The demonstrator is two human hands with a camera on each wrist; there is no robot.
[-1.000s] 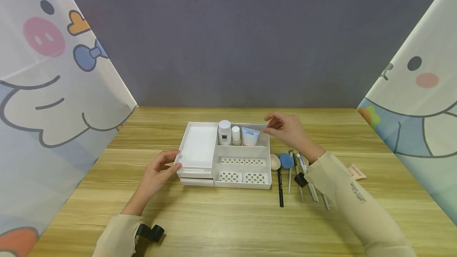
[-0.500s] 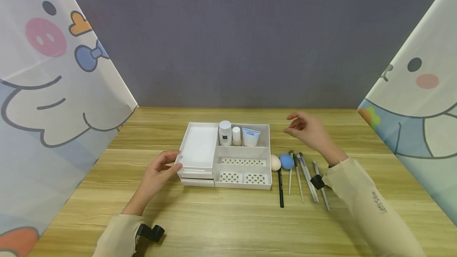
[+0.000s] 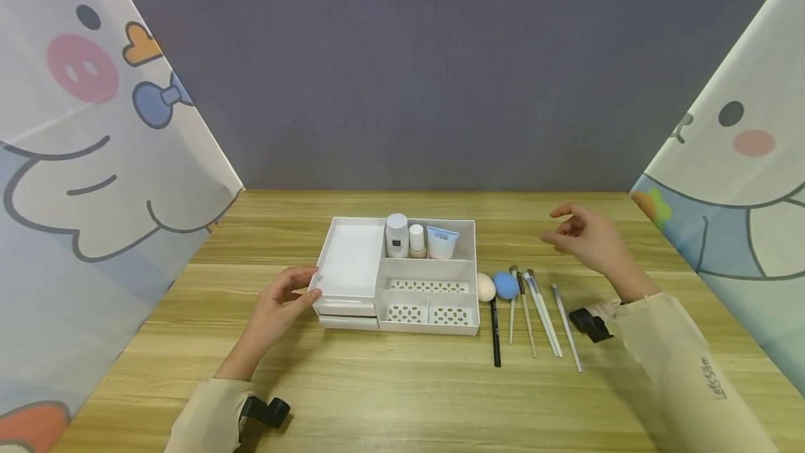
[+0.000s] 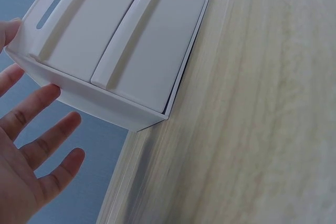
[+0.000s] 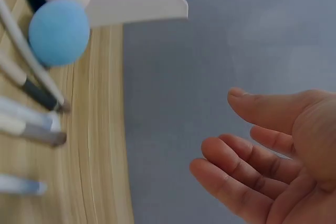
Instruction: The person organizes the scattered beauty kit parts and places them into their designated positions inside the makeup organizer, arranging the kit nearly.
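Plain grey backdrop (image 3: 402, 75) behind me, cartoon-print cloth panels (image 3: 66, 180) on both sides, wood-grain table (image 3: 402, 397) in front. The white plastic organizer with front drawers (image 3: 349, 257) sits roughly mid-table, toward the back. My left grip (image 3: 283, 296) is on its near-left corner, thumb and fingertips just touching, other fingers spread, not clenched at all. My right grip (image 3: 588, 236) is off on its own over the table's far right, loosely curled, thumb apart from the fingers, nothing in it. In the organizer's back-right compartment, left to right: a white bottle with a dark label (image 3: 397, 238), a smaller white-capped bottle (image 3: 417, 240) and a pale blue squeeze tube (image 3: 442, 243). Just right of the organizer I've got a cream rounded sponge (image 3: 486, 288), a round blue sponge (image 3: 506, 285) and some slim makeup brushes (image 3: 569, 331).
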